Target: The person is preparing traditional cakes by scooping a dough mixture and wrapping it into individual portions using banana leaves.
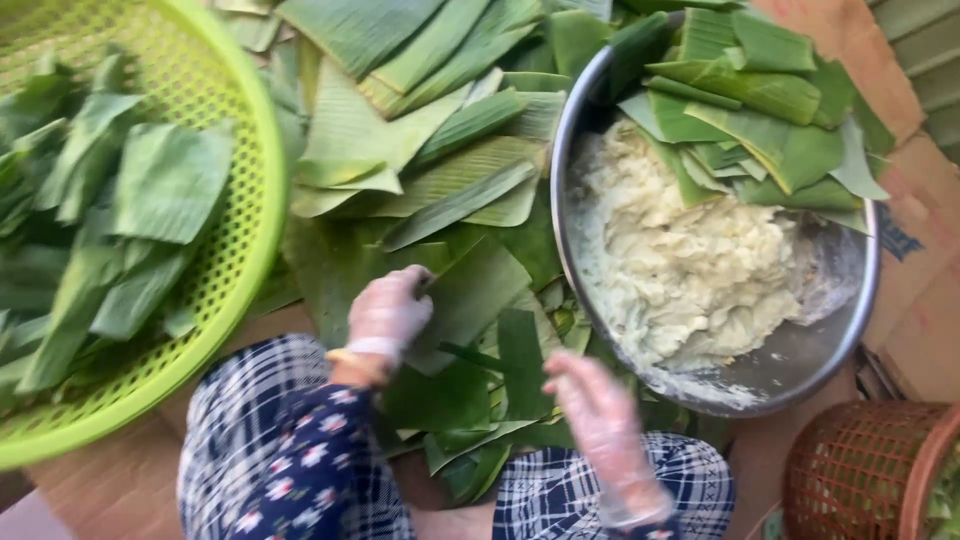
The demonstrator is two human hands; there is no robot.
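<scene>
My left hand (390,308), in a clear plastic glove, pinches the edge of a flat banana leaf piece (470,295) lying on the leaf pile in front of my knees. My right hand (600,425), also gloved, hovers open over the cut leaf strips (520,365), just below the rim of a steel bowl (800,375). The bowl holds pale, sticky dough (690,270) and a stack of folded leaf pieces (760,110) at its far side.
A lime-green plastic basket (255,215) full of folded leaf parcels sits at the left. Long banana leaves (400,130) cover the middle. A brown woven basket (870,470) stands at the lower right, with cardboard (920,290) under the bowl.
</scene>
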